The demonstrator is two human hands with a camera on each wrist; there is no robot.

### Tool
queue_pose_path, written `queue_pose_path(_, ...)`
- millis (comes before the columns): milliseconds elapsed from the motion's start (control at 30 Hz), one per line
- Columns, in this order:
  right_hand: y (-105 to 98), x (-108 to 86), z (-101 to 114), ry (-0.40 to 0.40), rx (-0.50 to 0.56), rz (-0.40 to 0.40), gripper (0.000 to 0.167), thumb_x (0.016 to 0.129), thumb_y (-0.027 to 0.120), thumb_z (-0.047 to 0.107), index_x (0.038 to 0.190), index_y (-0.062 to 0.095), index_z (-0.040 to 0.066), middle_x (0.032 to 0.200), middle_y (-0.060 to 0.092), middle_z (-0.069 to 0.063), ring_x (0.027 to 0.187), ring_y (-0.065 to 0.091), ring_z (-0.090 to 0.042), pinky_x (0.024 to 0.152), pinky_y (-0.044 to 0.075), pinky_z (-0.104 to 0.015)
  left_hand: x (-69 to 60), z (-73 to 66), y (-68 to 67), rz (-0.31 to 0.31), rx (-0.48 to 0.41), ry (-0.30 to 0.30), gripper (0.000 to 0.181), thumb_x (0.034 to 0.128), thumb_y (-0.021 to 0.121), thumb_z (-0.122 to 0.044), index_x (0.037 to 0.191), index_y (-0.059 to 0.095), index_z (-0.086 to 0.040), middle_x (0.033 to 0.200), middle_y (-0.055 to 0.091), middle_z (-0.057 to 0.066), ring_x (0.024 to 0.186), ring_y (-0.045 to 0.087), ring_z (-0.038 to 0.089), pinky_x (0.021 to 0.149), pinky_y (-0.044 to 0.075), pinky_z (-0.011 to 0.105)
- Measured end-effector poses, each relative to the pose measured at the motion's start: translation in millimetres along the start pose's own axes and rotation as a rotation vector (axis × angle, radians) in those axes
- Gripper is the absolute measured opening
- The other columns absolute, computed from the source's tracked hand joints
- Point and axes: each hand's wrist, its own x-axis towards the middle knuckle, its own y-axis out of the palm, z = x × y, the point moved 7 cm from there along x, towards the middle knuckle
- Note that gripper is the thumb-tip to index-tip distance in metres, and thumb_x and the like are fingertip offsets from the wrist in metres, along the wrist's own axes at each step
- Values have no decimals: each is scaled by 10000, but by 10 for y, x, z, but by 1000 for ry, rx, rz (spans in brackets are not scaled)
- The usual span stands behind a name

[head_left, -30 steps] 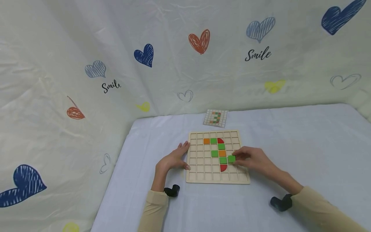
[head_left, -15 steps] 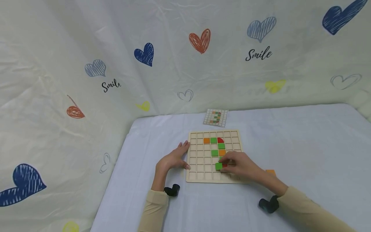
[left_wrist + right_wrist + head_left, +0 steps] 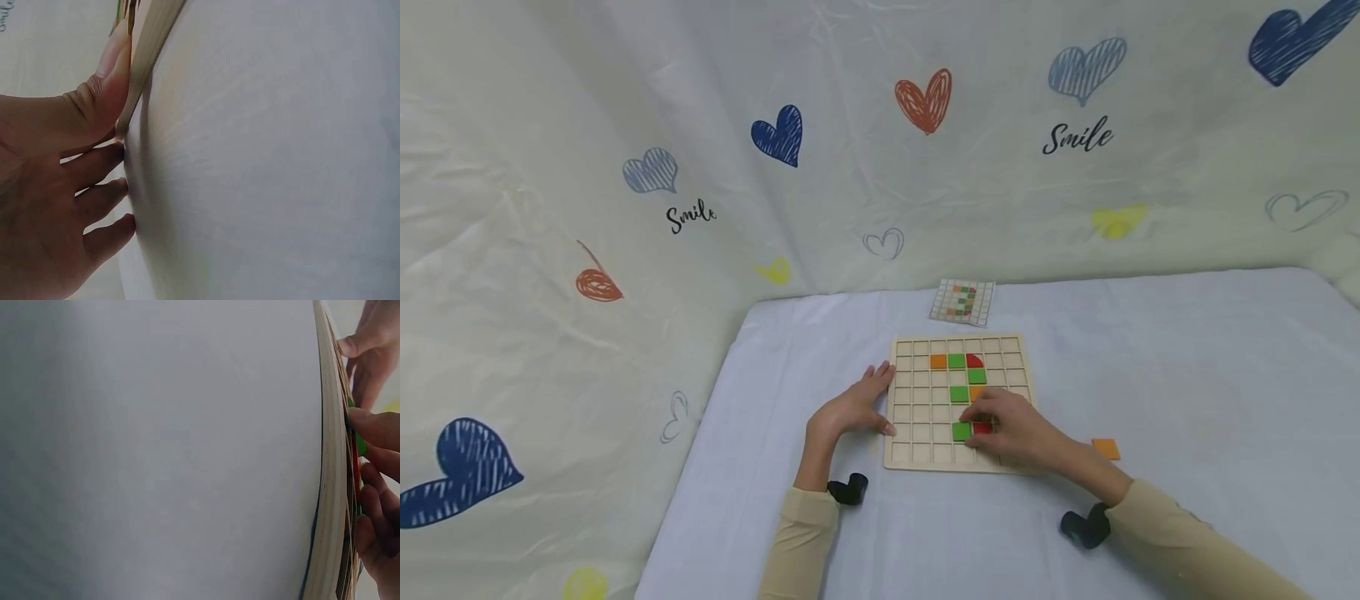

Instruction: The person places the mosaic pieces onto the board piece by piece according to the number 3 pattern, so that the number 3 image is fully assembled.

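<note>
A wooden grid board (image 3: 921, 435) lies on the white cloth. My right hand (image 3: 1011, 427) reaches over it and pinches a green square tile (image 3: 961, 432) between thumb and fingers, in a lower row just left of a red quarter-round tile (image 3: 982, 427). In the right wrist view the green tile (image 3: 360, 444) stands slightly tilted at the board's surface. On the board's left edge rests my left hand (image 3: 848, 410), fingers spread and thumb on the rim. Farther up sit an orange tile (image 3: 938, 362), several green tiles and another red one (image 3: 974, 361). The right hand covers part of the pattern.
A small card (image 3: 937, 309) printed with a coloured grid pattern lies behind the board. A loose orange tile (image 3: 1105, 449) is on the cloth under the right forearm. A curtain with hearts (image 3: 923, 101) hangs at the back.
My right hand has carried the green tile left and down across the board to the cell beside the lower red tile. The left hand stays on the edge. The loose orange tile has come into sight.
</note>
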Motion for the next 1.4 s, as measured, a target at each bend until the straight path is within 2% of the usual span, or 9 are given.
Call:
queue_pose_path(300, 5, 20, 3, 0, -20, 39, 233, 804, 877, 160, 1023, 800, 144, 918, 602, 44, 823, 491, -114, 670, 427, -221, -4, -11, -5, 8, -12, -1, 1054, 813, 853, -90, 1645, 206, -78, 1733, 117, 53, 1614, 25, 285, 1304, 120, 477)
queue_pose_path(433, -13, -2, 4, -17, -12, 30, 229, 805, 874, 147, 1020, 797, 140, 938, 623, 42, 830, 509, -119, 683, 441, -220, -6, -7, 4, 11, -8, -4, 1052, 815, 852, -90, 1644, 205, -71, 1733, 117, 60, 1614, 27, 290, 1303, 122, 482)
queue_pose_path(633, -159, -67, -32, -46, 33, -16, 251, 794, 876, 100, 1030, 788, 98, 932, 681, 41, 803, 559, -89, 685, 494, -217, -8, -20, -3, 12, -7, -3, 1052, 819, 851, -94, 1645, 200, -73, 1734, 115, 59, 1614, 26, 292, 1302, 128, 483)
queue_pose_path(733, -270, -105, -75, -32, 33, -26, 259, 797, 869, 96, 1042, 786, 79, 917, 680, 39, 784, 546, -84, 662, 486, -211, -3, -20, -5, 9, -6, 0, 1050, 821, 849, -96, 1646, 200, -76, 1734, 116, 59, 1614, 26, 294, 1302, 130, 483)
queue_pose_path(933, -438, -226, -175, 12, -12, -40, 250, 802, 861, 100, 1040, 782, 90, 936, 694, 43, 794, 559, -103, 658, 495, -208, -3, -3, -1, 5, -3, -3, 1053, 814, 853, -91, 1646, 206, -75, 1735, 120, 61, 1614, 32, 296, 1301, 136, 485)
queue_pose_path(1267, -594, -472, -358, 28, -95, -99, 268, 760, 890, 104, 1009, 791, 113, 954, 704, 67, 814, 564, -67, 677, 510, -227, -3, 4, 14, 4, -6, -6, 1055, 813, 855, -104, 1647, 210, -87, 1736, 120, 49, 1614, 30, 285, 1301, 134, 487)
queue_pose_path(1400, -652, -554, -425, 11, -131, -111, 279, 742, 902, 113, 998, 791, 120, 951, 701, 77, 814, 564, -59, 684, 521, -242, 8, 16, 1, 0, 3, -8, 1058, 810, 858, -107, 1647, 210, -82, 1736, 121, 52, 1614, 34, 290, 1300, 137, 489)
